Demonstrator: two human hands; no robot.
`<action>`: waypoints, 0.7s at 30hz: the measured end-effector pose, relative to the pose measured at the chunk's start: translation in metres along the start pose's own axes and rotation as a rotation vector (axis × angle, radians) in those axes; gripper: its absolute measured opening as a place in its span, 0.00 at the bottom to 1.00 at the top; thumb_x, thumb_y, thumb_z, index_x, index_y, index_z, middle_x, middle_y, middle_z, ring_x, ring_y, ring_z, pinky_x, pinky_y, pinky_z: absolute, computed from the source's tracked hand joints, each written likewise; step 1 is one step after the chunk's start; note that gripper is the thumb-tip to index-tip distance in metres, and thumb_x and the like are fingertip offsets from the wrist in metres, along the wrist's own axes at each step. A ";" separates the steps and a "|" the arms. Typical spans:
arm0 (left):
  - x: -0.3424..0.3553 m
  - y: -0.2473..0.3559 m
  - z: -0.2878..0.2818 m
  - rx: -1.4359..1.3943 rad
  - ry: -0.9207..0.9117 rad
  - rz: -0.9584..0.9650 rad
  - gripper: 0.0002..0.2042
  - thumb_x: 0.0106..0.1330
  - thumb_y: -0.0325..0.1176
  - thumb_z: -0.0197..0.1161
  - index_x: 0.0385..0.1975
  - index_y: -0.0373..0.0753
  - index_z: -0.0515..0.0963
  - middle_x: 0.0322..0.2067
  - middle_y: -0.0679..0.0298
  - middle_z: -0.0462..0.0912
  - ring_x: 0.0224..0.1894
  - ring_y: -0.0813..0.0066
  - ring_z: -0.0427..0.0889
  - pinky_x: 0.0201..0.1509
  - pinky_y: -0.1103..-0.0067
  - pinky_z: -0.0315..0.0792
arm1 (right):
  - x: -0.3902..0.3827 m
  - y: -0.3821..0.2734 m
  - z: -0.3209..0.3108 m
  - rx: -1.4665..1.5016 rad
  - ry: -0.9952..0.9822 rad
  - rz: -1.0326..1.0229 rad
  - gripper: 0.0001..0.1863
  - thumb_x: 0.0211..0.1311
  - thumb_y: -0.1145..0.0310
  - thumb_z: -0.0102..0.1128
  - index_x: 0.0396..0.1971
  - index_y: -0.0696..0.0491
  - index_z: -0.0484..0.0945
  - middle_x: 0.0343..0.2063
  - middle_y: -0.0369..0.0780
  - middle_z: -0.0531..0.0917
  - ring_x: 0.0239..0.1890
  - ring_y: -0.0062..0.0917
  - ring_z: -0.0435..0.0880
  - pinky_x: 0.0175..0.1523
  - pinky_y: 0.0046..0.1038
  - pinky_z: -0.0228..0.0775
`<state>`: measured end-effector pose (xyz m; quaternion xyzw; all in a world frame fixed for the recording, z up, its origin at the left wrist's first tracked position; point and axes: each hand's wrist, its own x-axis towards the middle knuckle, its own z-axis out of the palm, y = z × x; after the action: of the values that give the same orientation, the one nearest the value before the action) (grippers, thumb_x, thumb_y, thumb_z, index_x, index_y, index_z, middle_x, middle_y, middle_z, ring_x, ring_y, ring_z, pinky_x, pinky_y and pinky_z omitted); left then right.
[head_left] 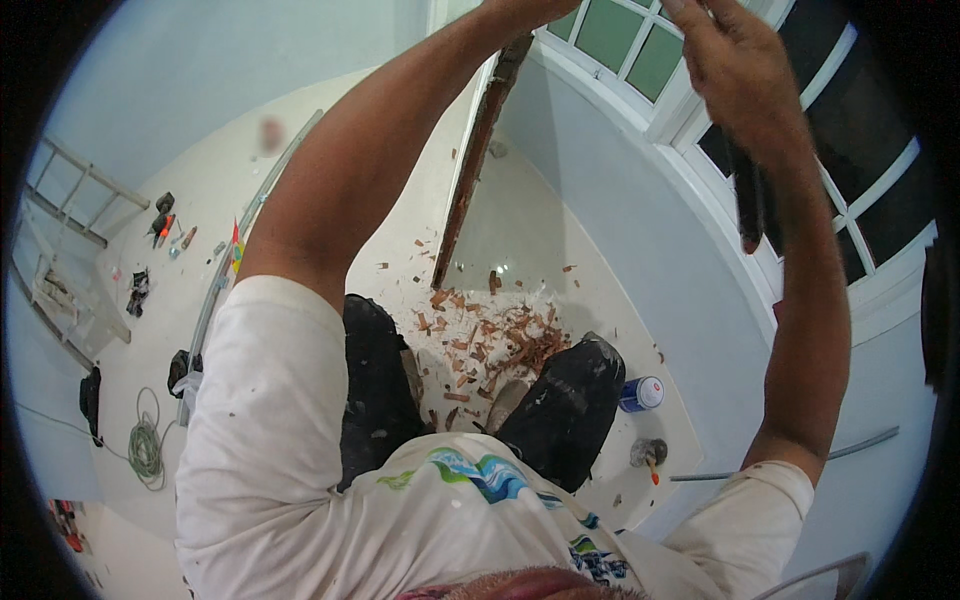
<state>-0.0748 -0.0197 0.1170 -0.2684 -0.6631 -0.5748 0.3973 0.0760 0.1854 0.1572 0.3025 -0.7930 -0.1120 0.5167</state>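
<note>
My right hand [740, 85] is raised at the upper right, in front of the white-framed window. Its fingers are closed around a dark tool; a long dark handle [746, 195] sticks out below the palm along the wrist, and the working end is out of view. At the top edge, only the back part of my left hand [530, 9] shows; its fingers are cut off by the frame. Just under it stands a door-like white panel with a rough brown wood edge [478, 160]. Brown wood chips [505, 340] and white dust lie heaped on the floor between my knees.
Right of my knee are a blue-and-white can [642, 393] and a grey pot with an orange-handled tool [650, 455]. A metal rail [250, 210] runs along the left. Beyond it are a coiled cable [146, 450], a ladder-like frame [85, 170] and scattered tools.
</note>
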 end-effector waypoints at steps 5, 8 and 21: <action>-0.060 0.005 -0.015 0.096 0.006 0.264 0.14 0.70 0.35 0.66 0.22 0.38 0.73 0.16 0.71 0.70 0.20 0.79 0.70 0.21 0.75 0.64 | -0.013 -0.037 -0.032 0.767 -0.159 0.520 0.27 0.79 0.67 0.47 0.74 0.60 0.64 0.19 0.29 0.70 0.16 0.13 0.67 0.20 0.19 0.65; -0.123 -0.009 -0.028 0.269 -0.423 0.675 0.12 0.52 0.35 0.77 0.22 0.45 0.76 0.23 0.67 0.77 0.30 0.66 0.83 0.34 0.68 0.75 | -0.017 -0.039 -0.044 0.744 -0.144 0.606 0.28 0.78 0.68 0.47 0.74 0.60 0.63 0.19 0.28 0.71 0.15 0.12 0.67 0.20 0.19 0.65; -0.051 0.008 -0.040 -0.154 -0.215 0.231 0.15 0.70 0.34 0.66 0.22 0.42 0.71 0.15 0.72 0.68 0.16 0.81 0.68 0.16 0.77 0.62 | -0.018 -0.027 -0.041 0.842 0.057 0.510 0.25 0.79 0.67 0.46 0.70 0.63 0.67 0.31 0.42 0.84 0.22 0.16 0.76 0.28 0.21 0.73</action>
<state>-0.0321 -0.0525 0.0796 -0.4322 -0.6205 -0.5426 0.3658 0.1275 0.1801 0.1482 0.2842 -0.8039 0.3567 0.3818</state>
